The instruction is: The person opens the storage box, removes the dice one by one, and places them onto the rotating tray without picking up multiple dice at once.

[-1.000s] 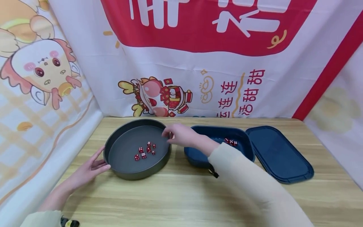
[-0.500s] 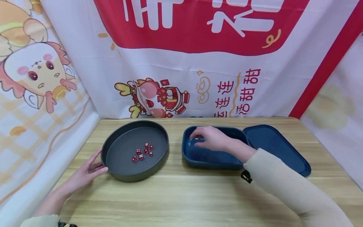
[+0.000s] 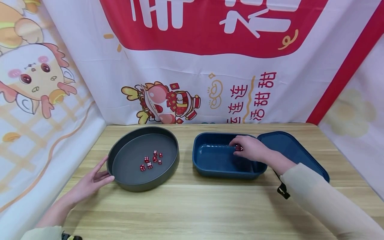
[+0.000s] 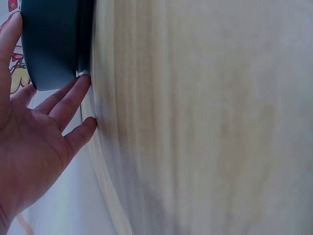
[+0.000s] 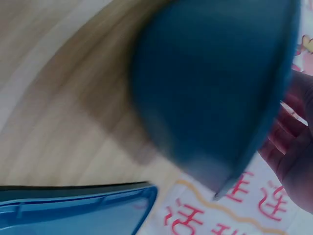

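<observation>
My left hand touches the left side of a round dark grey pan, fingers extended and thumb near the rim. The left wrist view shows the hand with fingertips at the pan's wall. Several small red dice lie on the pan's floor. My right hand is inside a deep blue rectangular container, fingers curled, with red dice showing between fingers and thumb. The hand partly hides the dice there. In the right wrist view the container's outer wall hides the fingertips of my hand.
A flat blue lid lies right of the container, partly behind my right forearm. All stands on a wooden table. A printed cloth hangs along the back, with more cloth at both sides.
My right hand has moved right from above the pan's right rim into the blue container, with something red between its fingers midway. My left hand stays at the pan.
</observation>
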{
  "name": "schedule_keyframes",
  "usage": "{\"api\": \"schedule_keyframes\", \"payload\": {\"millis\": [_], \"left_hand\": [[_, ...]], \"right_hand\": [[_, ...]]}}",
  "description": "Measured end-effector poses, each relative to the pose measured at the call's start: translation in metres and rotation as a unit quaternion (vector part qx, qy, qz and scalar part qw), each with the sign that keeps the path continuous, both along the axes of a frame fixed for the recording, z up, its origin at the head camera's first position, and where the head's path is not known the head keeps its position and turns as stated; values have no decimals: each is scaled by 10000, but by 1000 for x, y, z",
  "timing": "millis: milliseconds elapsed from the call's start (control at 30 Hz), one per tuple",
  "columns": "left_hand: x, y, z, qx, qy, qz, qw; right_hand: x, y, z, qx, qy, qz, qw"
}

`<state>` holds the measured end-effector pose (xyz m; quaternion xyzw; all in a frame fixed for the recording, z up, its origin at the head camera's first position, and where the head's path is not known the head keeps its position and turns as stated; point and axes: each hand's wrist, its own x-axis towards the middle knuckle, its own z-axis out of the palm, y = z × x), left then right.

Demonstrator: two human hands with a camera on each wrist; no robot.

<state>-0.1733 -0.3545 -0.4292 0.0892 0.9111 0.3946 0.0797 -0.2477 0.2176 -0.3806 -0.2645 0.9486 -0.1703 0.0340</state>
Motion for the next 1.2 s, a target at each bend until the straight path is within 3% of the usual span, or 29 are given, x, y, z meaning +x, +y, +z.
{"api": "schedule_keyframes", "payload": {"millis": [267,600,767,1000,1200], "left_hand": [[0,0,-1,-11,-61,33,10000],[0,0,1,-66,-9,22,10000],[-1,-1,1,-45,-1,15,10000],[1,1,1,7,-5,25,10000],[2,0,-1,-33,4,67,10000]], "right_hand": [[-10,16,-21,9,-160,-212,9996],[-16,21,-30,119,-220,-518,9983],[-18,19,-33,282,-102,-447,9986],[-21,12,-37,381,-10,11,9993],[-20,8,-40,339,114,40,9994]]}}
